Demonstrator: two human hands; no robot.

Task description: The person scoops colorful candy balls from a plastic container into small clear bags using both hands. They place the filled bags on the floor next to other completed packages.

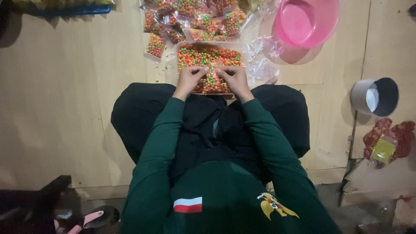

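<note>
**Both hands pinching a small snack bag over the tray**

Far left: dark blue object at the top edge, bare wooden floor below it. Moving right, a pile of filled clear packets with orange, green and red pellets, one loose packet at its left edge. Below the pile, a tray of loose pellets.

Left hand and right hand meet over the near end of the tray, both closed in a narrow fingertip pinch on the top edge of a small plastic bag filled with pellets. The bag hangs between the hands, just above the lap, touching or just over the tray; cannot tell which.

Handling judgement: light, soft, thin film, likely slippery; contents shift and spill if tilted. Best held at the open top edge, both corners, mouth up.

Right: empty crumpled plastic bags, pink basin, grey cylindrical container on its side, red and yellow wrappers.
</note>
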